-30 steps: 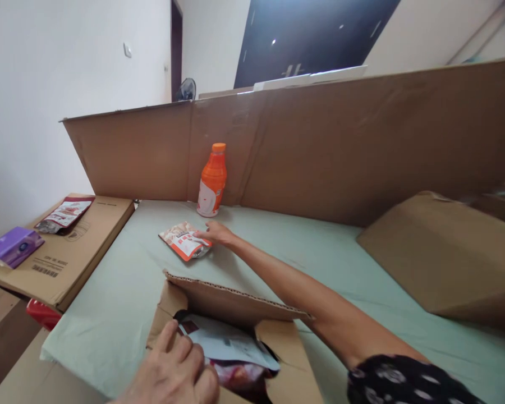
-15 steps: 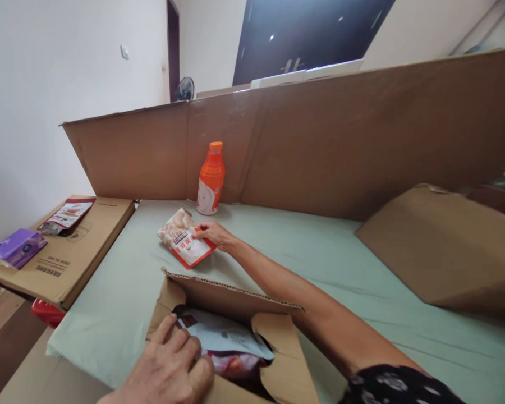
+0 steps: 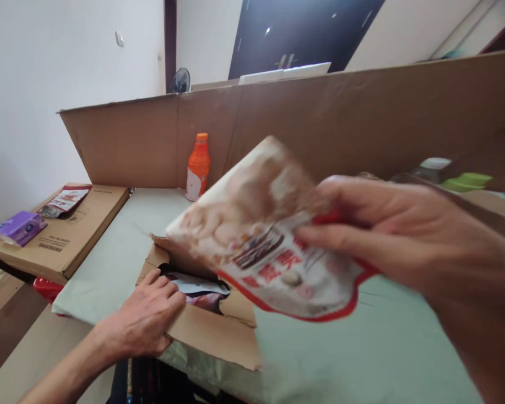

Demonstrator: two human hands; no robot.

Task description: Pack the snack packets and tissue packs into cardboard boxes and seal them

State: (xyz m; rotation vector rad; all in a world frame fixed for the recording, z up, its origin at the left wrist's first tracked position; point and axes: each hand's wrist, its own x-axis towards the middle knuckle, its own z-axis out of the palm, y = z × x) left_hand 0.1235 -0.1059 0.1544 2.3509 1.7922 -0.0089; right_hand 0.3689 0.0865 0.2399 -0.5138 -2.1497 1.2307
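My right hand pinches a white and red snack packet by its right edge, lifted close to the camera and slightly blurred. Below and left of the packet is an open cardboard box, partly covered by it. Inside the box lies a pale blue packet over a pinkish one. My left hand grips the box's left side, fingers curled over the edge.
An orange bottle stands by the long cardboard wall. At left, a flat carton bears a purple tissue pack and a red and white pouch. A green item shows at right.
My right hand has raised the snack packet off the pale green surface and brought it up to the right, nearer the camera. The view has shifted, and the large cardboard flap at right is lower or hidden.
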